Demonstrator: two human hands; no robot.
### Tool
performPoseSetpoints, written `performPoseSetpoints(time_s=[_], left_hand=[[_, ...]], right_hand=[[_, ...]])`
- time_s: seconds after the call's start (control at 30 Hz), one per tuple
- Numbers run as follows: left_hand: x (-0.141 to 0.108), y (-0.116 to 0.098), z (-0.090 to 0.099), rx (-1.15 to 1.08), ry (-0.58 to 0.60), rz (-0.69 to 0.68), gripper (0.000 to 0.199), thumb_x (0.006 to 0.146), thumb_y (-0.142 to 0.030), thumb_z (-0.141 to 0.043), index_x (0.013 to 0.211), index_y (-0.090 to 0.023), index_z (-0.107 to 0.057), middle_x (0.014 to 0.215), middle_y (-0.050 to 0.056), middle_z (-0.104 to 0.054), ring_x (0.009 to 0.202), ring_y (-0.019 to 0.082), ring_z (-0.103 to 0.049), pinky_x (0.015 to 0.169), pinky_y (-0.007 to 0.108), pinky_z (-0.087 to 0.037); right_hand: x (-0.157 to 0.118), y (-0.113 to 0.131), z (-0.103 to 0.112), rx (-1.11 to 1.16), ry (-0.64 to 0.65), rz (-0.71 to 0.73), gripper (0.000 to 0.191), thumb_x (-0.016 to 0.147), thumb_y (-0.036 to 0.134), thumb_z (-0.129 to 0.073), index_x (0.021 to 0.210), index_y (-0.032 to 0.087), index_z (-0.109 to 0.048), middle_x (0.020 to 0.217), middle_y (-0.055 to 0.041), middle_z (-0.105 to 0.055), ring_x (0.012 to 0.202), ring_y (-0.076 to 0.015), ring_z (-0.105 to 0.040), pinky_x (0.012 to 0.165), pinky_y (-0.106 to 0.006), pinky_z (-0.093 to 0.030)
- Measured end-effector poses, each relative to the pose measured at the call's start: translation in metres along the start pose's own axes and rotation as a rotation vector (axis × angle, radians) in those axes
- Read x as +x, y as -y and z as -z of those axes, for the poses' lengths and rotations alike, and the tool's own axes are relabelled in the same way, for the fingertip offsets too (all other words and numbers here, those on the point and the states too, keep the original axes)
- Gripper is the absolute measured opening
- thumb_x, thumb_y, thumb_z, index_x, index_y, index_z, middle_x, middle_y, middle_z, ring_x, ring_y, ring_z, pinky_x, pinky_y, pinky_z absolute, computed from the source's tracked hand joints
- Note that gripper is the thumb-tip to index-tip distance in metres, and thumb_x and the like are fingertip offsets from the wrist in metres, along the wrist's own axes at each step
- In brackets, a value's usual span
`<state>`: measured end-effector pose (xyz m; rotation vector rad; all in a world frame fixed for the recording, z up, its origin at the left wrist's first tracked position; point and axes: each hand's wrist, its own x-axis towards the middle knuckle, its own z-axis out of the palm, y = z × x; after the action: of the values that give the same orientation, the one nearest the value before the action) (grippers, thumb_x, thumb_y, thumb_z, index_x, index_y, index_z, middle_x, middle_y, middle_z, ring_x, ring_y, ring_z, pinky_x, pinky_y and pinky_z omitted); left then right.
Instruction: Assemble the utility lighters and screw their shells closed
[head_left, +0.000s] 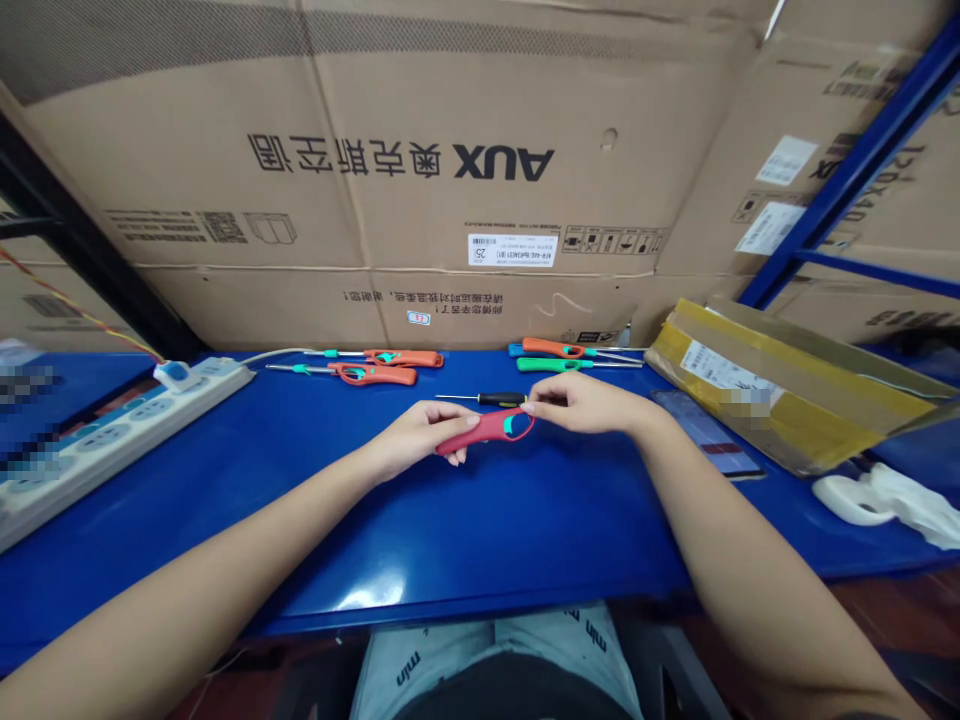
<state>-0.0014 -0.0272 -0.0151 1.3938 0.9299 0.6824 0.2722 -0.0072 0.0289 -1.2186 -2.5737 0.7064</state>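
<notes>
A red lighter body [487, 428] with a teal trigger inside its ring is held above the blue table. My left hand [421, 436] is closed around its handle end. At the ring end, the fingers of my right hand [571, 402] are pinched together against the red piece; whether they grip a smaller part is hidden. Just behind lies a screwdriver [501, 399] with a black and yellow handle, its thin shaft pointing left. Farther back on the left are two orange lighters [379, 374]. Behind my right hand lie a green lighter [551, 365] and an orange one [553, 347].
A white power strip [112, 435] runs along the left. At the right are an open cardboard box [750, 390] with yellow tape, a phone [705, 432] and a white object [855, 498]. Large cardboard [420, 80] stands behind the table [480, 540].
</notes>
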Motion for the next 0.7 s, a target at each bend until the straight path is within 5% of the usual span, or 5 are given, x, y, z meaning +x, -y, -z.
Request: performPoseSetpoints(time_s=[0.17, 0.27, 0.4, 0.5, 0.7], left_hand=[[0.0, 0.004, -0.007, 0.038, -0.084, -0.1, 0.051, 0.077, -0.061, -0.077, 0.096, -0.014, -0.078, 0.063, 0.003, -0.069, 0.056, 0.013, -0.062, 0.061, 0.026, -0.053], [0.001, 0.004, -0.01, 0.057, -0.137, -0.108, 0.052, 0.077, -0.062, -0.077, 0.097, -0.014, -0.077, 0.062, 0.003, -0.07, 0.055, 0.013, -0.062, 0.06, 0.026, -0.054], [0.004, -0.001, 0.002, 0.373, -0.307, -0.23, 0.056, 0.087, -0.066, -0.061, 0.098, -0.014, -0.075, 0.068, 0.006, -0.073, 0.057, 0.016, -0.066, 0.061, 0.029, -0.057], [0.007, -0.008, 0.03, 0.669, -0.444, -0.305, 0.057, 0.092, -0.065, -0.048, 0.093, -0.014, -0.073, 0.077, 0.009, -0.075, 0.062, 0.019, -0.067, 0.064, 0.032, -0.057], [0.008, -0.007, 0.092, 1.093, -0.573, -0.298, 0.028, 0.075, -0.034, -0.063, 0.095, -0.02, -0.076, 0.107, 0.013, -0.072, 0.111, 0.036, -0.062, 0.101, 0.046, -0.048]], right_hand=[[0.011, 0.013, -0.03, -0.143, -0.255, 0.239, 0.044, 0.086, 0.056, -0.071, 0.114, 0.021, -0.067, 0.112, -0.008, -0.071, 0.098, -0.022, -0.065, 0.08, -0.03, -0.045], [0.015, 0.025, -0.046, -0.248, -0.261, 0.286, 0.028, 0.095, 0.043, -0.063, 0.111, 0.02, -0.068, 0.105, -0.0082, -0.071, 0.095, -0.0222, -0.066, 0.077, -0.031, -0.046], [0.018, 0.021, -0.038, -0.252, -0.337, 0.287, 0.035, 0.096, 0.043, -0.062, 0.121, 0.019, -0.068, 0.109, -0.0097, -0.07, 0.097, -0.0233, -0.065, 0.081, -0.033, -0.048], [0.026, -0.007, -0.015, -0.268, -0.342, 0.24, 0.036, 0.095, 0.041, -0.062, 0.121, 0.018, -0.07, 0.111, -0.0109, -0.066, 0.098, -0.0237, -0.064, 0.089, -0.036, -0.049], [0.048, -0.094, 0.021, -0.338, -0.426, -0.099, 0.038, 0.09, 0.029, -0.064, 0.124, 0.016, -0.072, 0.115, -0.0145, -0.06, 0.105, -0.0288, -0.06, 0.097, -0.045, -0.048]])
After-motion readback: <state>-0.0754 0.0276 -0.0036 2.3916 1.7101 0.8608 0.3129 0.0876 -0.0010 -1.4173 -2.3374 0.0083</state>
